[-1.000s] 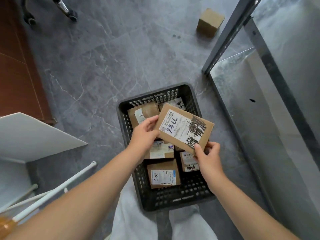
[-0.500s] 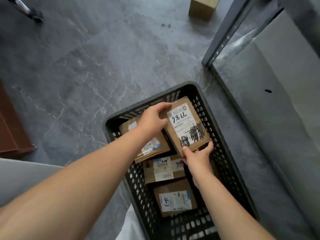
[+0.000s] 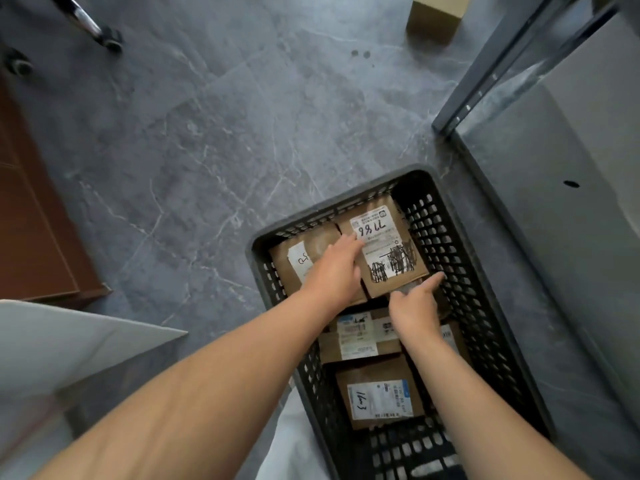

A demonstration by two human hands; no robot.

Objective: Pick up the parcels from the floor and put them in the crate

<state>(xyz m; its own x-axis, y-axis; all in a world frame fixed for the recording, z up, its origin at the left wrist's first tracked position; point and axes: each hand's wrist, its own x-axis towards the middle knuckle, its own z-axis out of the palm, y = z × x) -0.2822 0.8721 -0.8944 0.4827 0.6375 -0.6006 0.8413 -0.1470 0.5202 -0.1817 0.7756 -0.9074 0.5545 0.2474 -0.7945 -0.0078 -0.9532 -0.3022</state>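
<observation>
Both my hands are down in the black perforated crate (image 3: 460, 271), which sits on the grey marbled floor (image 3: 225, 150) at about 5 o'clock in my view. The scribbled-label parcel (image 3: 388, 251), a flat brown packet with a white label and black pen scrawl, lies in the crate's far corner at 1 o'clock. My left hand (image 3: 337, 271) grasps its left edge: the thumb rests on top near the label and the fingers bend down over the side, between it and the white-tagged parcel (image 3: 298, 261) at the crate's 11 o'clock corner. My right hand (image 3: 414, 308) is released, its index finger straight and touching the packet's near right corner.

Nearer to me, a pair of stacked parcels (image 3: 360, 341) fills the middle of the crate, and a blue-edged label parcel (image 3: 379, 398) lies at its 6 o'clock end.

One small cardboard parcel (image 3: 434, 13) stands on the floor at 1 o'clock, well apart from the crate. Chair castors (image 3: 112, 43) show at 11 o'clock, a brown cabinet (image 3: 34, 220) at 9 o'clock, and a grey metal frame (image 3: 485, 81) at 2 o'clock.
</observation>
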